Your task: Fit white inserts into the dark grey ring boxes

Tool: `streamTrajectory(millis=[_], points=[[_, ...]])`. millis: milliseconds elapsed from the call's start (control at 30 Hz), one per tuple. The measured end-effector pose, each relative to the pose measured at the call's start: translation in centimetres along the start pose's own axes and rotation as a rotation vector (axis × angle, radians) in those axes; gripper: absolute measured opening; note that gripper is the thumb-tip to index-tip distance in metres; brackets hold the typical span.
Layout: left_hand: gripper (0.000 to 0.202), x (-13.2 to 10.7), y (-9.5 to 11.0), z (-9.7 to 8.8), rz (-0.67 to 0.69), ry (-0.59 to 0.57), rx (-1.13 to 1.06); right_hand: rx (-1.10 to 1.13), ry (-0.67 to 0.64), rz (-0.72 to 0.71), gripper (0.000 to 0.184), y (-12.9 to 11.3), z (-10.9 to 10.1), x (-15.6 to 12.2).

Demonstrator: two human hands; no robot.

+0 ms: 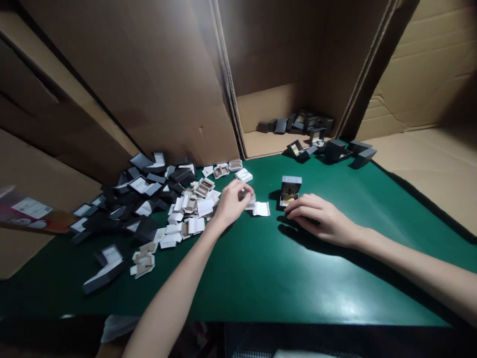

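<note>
A small dark hinged box point(290, 190) stands on the green table with its lid raised and a yellowish piece inside. My right hand point(322, 216) is beside its right front edge, fingers loosely stretched and slightly apart; the fingertips reach the box's lower front corner. To the left, my left hand point(235, 199) has thumb and forefinger pinched together at a white folded card insert point(261, 209), which lies partly behind the fingers. Just left of that hand is a heap of similar white inserts point(196, 226), some showing brown insides.
A pile of dark boxes point(145, 199) fills the left of the table point(261, 278), with an open box point(104, 271) nearer the front edge. More dark boxes point(309, 122) sit at the back right, some inside a cardboard carton point(276, 107). Cardboard walls point(149, 74) stand behind.
</note>
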State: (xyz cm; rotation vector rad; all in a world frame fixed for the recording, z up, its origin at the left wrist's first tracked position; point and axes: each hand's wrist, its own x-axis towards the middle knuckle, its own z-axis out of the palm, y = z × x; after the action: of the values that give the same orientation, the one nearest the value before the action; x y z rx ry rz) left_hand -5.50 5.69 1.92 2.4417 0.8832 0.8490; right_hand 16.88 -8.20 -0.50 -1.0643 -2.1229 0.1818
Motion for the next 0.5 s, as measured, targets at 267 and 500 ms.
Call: streamTrajectory(millis=[267, 500], points=[[0.009, -0.8, 3.6, 1.9, 0.135, 0.156, -0.638, 0.385, 0.106, 0.424, 0.018, -0.4, -0.2, 0.2], [0.012, -2.2, 4.1, 5.0, 0.059, 0.026, -0.660, 0.745, 0.128, 0.562, 0.038, -0.3, 0.5, 0.2]])
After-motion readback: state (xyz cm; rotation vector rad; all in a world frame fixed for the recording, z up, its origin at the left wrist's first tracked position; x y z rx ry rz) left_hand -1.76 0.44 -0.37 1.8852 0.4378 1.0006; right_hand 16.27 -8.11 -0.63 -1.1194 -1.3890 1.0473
